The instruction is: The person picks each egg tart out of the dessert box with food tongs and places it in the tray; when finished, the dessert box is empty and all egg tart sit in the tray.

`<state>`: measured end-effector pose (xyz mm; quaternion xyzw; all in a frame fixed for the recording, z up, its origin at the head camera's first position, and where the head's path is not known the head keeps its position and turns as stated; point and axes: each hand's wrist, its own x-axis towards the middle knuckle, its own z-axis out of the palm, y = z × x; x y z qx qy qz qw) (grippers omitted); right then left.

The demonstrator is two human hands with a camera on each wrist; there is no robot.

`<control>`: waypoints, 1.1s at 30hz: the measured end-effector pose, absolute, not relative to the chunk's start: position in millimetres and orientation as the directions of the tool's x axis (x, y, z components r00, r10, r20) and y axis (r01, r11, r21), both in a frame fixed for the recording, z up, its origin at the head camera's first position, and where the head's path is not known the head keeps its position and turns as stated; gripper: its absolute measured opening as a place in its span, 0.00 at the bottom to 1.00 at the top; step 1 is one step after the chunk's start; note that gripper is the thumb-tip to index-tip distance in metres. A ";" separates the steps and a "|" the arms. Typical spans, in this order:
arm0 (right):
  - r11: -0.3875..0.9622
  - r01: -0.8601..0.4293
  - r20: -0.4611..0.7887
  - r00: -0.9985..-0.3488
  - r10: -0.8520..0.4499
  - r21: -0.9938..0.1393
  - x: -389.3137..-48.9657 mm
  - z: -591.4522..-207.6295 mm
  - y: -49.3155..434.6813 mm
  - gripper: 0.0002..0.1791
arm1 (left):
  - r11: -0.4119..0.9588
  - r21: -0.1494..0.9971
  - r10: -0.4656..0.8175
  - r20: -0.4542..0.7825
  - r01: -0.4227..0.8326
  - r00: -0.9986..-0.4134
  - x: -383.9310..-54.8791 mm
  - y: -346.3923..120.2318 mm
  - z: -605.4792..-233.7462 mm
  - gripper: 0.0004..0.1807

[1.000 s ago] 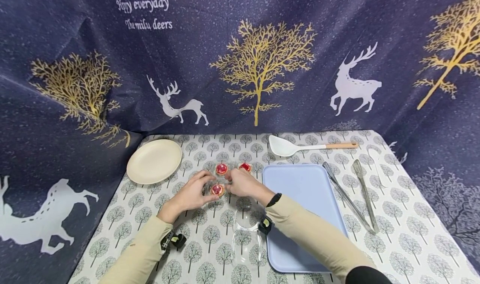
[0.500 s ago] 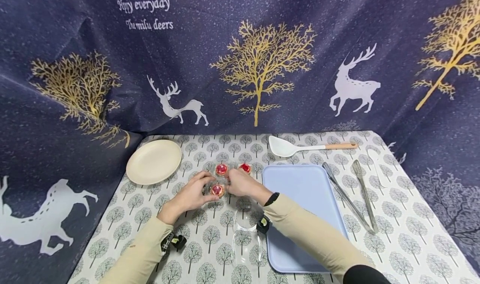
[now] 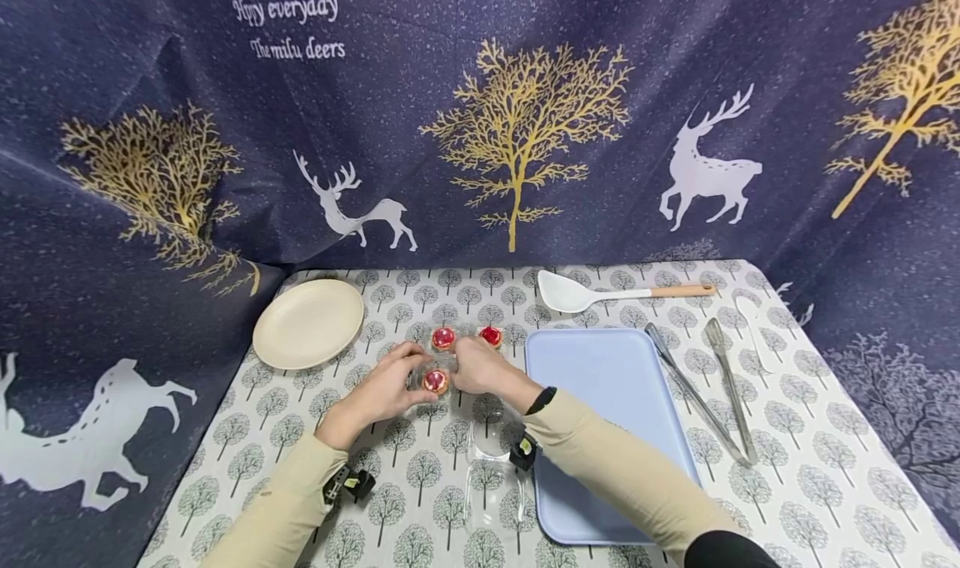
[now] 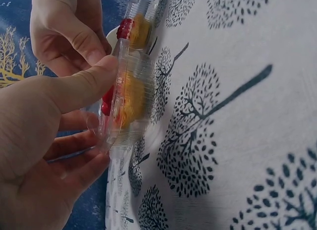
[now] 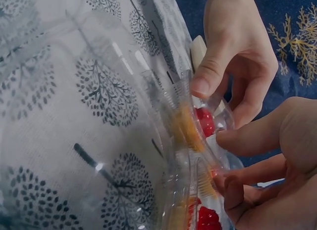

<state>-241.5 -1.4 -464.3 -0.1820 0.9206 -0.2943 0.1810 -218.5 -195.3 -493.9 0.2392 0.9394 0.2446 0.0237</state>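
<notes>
Several small tarts with red tops sit in a clear plastic box around the middle of the table. My left hand (image 3: 378, 389) grips the box's left side beside the front tart (image 3: 435, 381), its thumb on the plastic edge. On the other side, my right hand (image 3: 487, 366) has curled fingers and pinches the clear plastic box (image 5: 173, 190) close to a tart (image 5: 205, 122). Behind the hands are two more tarts, a left one (image 3: 443, 339) and a right one (image 3: 491, 335). What lies under my right hand is hidden in the head view.
Clear plastic compartments (image 3: 495, 489) extend toward me. A blue tray (image 3: 592, 368) lies under my right forearm. The cream plate (image 3: 307, 324) is at back left. A white spatula (image 3: 570, 293), metal tongs (image 3: 727, 384) and a white spoon (image 3: 752, 330) are on the right.
My right hand and wrist have shifted very slightly left, and a little more of the back right tart shows. The left hand stays in place on the box.
</notes>
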 end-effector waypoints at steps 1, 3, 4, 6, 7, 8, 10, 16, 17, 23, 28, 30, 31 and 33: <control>0.766 -0.227 -0.234 -0.867 -0.440 -0.602 -241.6 -464.2 -1.6 0.14 | 0.766 0.472 0.461 0.071 0.438 -0.884 -218.2 -194.6 -493.2 0.36; 0.779 -0.229 -0.247 -0.864 -0.439 -0.584 -242.0 -463.9 -2.3 0.13 | 0.768 0.465 0.463 0.073 0.441 -0.883 -217.0 -193.3 -491.8 0.36; 0.786 -0.228 -0.256 -0.862 -0.437 -0.575 -242.1 -463.6 -2.7 0.13 | 0.769 0.465 0.461 0.070 0.438 -0.884 -216.6 -192.8 -491.3 0.37; 0.798 -0.221 -0.274 -0.860 -0.431 -0.561 -242.1 -463.0 -3.3 0.12 | 0.778 0.462 0.452 0.058 0.426 -0.890 -215.7 -192.1 -490.5 0.37; 0.800 -0.216 -0.279 -0.860 -0.428 -0.559 -242.1 -462.8 -3.6 0.12 | 0.782 0.461 0.449 0.054 0.421 -0.892 -215.3 -191.9 -490.3 0.38; 0.803 -0.216 -0.283 -0.859 -0.427 -0.556 -242.1 -462.6 -3.9 0.12 | 0.785 0.459 0.444 0.052 0.416 -0.894 -215.0 -191.9 -490.2 0.38; 0.809 -0.214 -0.289 -0.859 -0.423 -0.547 -242.0 -462.2 -4.4 0.11 | 0.787 0.462 0.439 0.046 0.409 -0.897 -214.4 -191.7 -490.1 0.38; 0.811 -0.216 -0.291 -0.858 -0.424 -0.544 -242.9 -462.2 -6.3 0.11 | 0.783 0.457 0.443 0.065 0.422 -0.894 -213.3 -191.5 -489.6 0.38; 0.808 -0.214 -0.289 -0.859 -0.423 -0.549 -243.0 -461.8 -6.7 0.12 | 0.782 0.458 0.444 0.067 0.423 -0.894 -213.4 -191.4 -489.3 0.38; 0.803 -0.189 -0.285 -0.869 -0.405 -0.566 -243.6 -458.9 -9.0 0.28 | 0.774 0.468 0.447 0.076 0.428 -0.891 -213.6 -191.4 -488.1 0.38; 0.816 -0.170 -0.299 -0.873 -0.384 -0.552 -243.1 -456.9 -12.1 0.34 | 0.767 0.467 0.451 0.095 0.440 -0.887 -214.0 -192.4 -489.9 0.38; 0.821 -0.166 -0.302 -0.875 -0.378 -0.547 -242.8 -455.9 -13.0 0.37 | 0.765 0.464 0.453 0.104 0.446 -0.885 -214.0 -193.1 -491.3 0.39; 0.817 -0.159 -0.307 -0.873 -0.378 -0.554 -242.8 -455.6 -13.3 0.36 | 0.765 0.463 0.454 0.108 0.448 -0.885 -214.2 -193.4 -492.2 0.39; 0.815 -0.164 -0.311 -0.868 -0.387 -0.556 -243.5 -455.1 -13.3 0.35 | 0.762 0.466 0.454 0.110 0.450 -0.884 -214.2 -193.9 -493.4 0.39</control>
